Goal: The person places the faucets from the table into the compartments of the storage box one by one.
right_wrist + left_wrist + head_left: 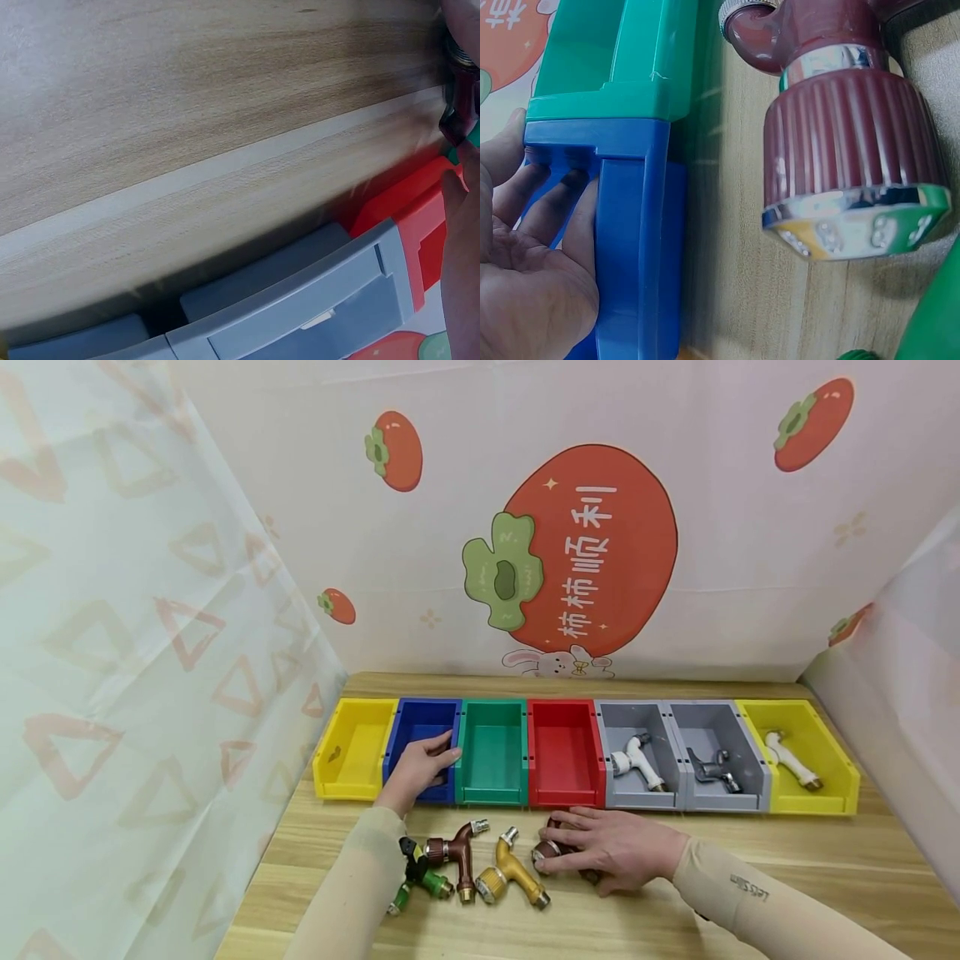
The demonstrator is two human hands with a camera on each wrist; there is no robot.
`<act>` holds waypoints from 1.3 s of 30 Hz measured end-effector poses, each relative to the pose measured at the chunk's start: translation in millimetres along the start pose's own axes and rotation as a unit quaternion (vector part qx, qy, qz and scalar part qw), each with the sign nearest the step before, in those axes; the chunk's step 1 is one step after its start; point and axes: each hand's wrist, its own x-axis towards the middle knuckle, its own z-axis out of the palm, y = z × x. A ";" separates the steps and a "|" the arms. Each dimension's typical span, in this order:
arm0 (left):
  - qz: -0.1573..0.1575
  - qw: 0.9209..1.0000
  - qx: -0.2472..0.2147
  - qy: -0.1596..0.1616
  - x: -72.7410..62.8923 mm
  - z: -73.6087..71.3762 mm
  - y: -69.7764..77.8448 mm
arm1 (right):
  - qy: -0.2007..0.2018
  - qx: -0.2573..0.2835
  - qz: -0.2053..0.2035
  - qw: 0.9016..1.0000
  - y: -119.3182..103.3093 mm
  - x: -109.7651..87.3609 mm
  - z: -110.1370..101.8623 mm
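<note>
My left hand (423, 766) pinches the shared side wall of the blue bin (630, 142) and the green bin (491, 789). In the left wrist view its fingers reach inside the blue bin and the thumb lies on the green side. My right hand (618, 847) holds a dark red faucet (547, 853) on the table, thumb on its near side, fingers across it; the hand covers much of it. Between the hands lie another dark red faucet (462, 864) with a ribbed knob and a yellow faucet (513, 870). Green faucets (435, 883) are partly hidden by the left forearm.
A row of bins stands along the back of the wooden table (750, 860). A white faucet (637, 762) and a black faucet (714, 768) lie in grey bins. Another white faucet (791, 760) is in the right yellow bin (817, 802). The red bin (566, 797) stands mid-row.
</note>
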 end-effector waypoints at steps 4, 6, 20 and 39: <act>-0.001 1.000 0.000 0.000 0.3 -0.1 0.3 | -0.004 0.014 0.008 1.000 -0.2 1.7 -0.4; -0.001 1.000 0.001 -0.001 0.4 0.0 0.1 | -0.006 0.014 0.010 1.000 -0.1 2.6 -0.6; 0.001 1.000 -0.003 -0.003 0.0 -0.3 -0.2 | -0.005 0.004 0.014 1.000 -3.4 5.0 1.9; 0.001 1.000 -0.009 -0.004 0.6 -0.6 -1.0 | 0.102 -0.119 -0.020 0.987 3.4 6.0 -13.6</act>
